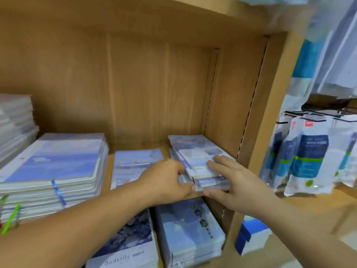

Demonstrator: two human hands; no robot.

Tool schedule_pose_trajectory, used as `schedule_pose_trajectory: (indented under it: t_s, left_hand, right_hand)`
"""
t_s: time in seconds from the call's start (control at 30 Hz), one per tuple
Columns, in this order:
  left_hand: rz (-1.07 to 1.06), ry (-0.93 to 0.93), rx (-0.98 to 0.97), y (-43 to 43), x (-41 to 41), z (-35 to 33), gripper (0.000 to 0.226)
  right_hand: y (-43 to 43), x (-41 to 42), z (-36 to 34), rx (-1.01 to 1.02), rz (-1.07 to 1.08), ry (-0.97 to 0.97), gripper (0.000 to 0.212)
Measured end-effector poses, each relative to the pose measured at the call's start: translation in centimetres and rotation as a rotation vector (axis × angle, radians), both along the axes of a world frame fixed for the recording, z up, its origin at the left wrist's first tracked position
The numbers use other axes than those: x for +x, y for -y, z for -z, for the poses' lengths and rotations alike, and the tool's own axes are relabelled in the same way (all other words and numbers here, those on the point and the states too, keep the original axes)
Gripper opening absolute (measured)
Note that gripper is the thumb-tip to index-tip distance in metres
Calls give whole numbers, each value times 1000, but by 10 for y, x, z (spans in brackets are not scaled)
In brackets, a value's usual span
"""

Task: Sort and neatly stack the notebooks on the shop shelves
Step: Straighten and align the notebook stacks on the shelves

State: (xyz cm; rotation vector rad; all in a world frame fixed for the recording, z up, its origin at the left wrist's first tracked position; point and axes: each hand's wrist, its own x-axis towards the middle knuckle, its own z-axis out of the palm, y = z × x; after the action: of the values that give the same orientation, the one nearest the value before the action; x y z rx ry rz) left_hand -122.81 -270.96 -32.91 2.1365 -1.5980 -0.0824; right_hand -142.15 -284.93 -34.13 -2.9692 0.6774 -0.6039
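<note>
A small stack of pale blue notebooks (201, 161) lies at the right end of the wooden shelf (108, 167), its pieces slightly askew. My left hand (166, 180) grips the stack's front left corner, thumb under the edge and fingers curled on top. My right hand (231, 182) lies against the stack's right side with straight fingers on top and the thumb at the front edge. A single blue notebook (131, 165) lies flat left of the stack. A tall pile of larger blue notebooks (54, 167) fills the shelf's left part.
A pile of translucent folders (15, 124) stands at the far left. On the shelf below lie a "Butterfly" notebook (131, 242) and a wrapped blue stack (189, 231). The shelf's side wall (231, 105) stands close on the right. White and blue packets (309, 157) hang beyond it.
</note>
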Motion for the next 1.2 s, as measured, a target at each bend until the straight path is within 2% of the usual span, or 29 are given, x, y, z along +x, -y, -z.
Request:
schedule_pose_trajectory:
  t_s: [0.17,0.27,0.37,0.47,0.53,0.6,0.67,0.73,0.83,0.9,1.0,1.13,1.2]
  left_hand:
    - [-42,-264,-25,6,0,5,57]
    - [-116,-445,-73,16,1,-2,63]
    - [-201,-475,-88,23,-3,-7,65]
    - [-219,-470,-68,26,-9,-10,61]
    - [-218,-523,-97,27,-11,-10,57]
    - [-212,-611,-166,26,-14,-16,46]
    - [-191,-802,-192,18,-19,-26,31]
    - [-164,-967,-217,7,-23,-34,32]
    - [-155,-1074,-291,-21,-24,-37,31]
    - [-160,-1101,-305,-42,-21,-37,35]
    - [-183,-1118,-331,-75,-11,-41,37]
    - [-250,-1076,-400,-115,8,-51,29]
    - [-300,-994,-398,-126,17,-51,29]
  right_hand:
    - [3,4,2,33,-21,135,85]
    - [2,6,4,-39,-22,245,71]
    - [-3,9,5,-46,25,296,56]
    - [-8,8,3,-58,53,285,53]
    - [-8,2,0,42,28,279,60]
    - [-9,-7,-5,190,16,366,68]
    - [-11,-16,-9,167,104,409,75]
    - [-15,-23,-12,190,208,363,82]
    - [-31,-25,-13,493,190,386,86]
    - [-46,-21,-14,661,100,408,88]
    - [-74,-7,-16,666,29,366,90]
    - [-103,23,-29,699,3,362,71]
    - [-108,43,-33,755,4,359,67]
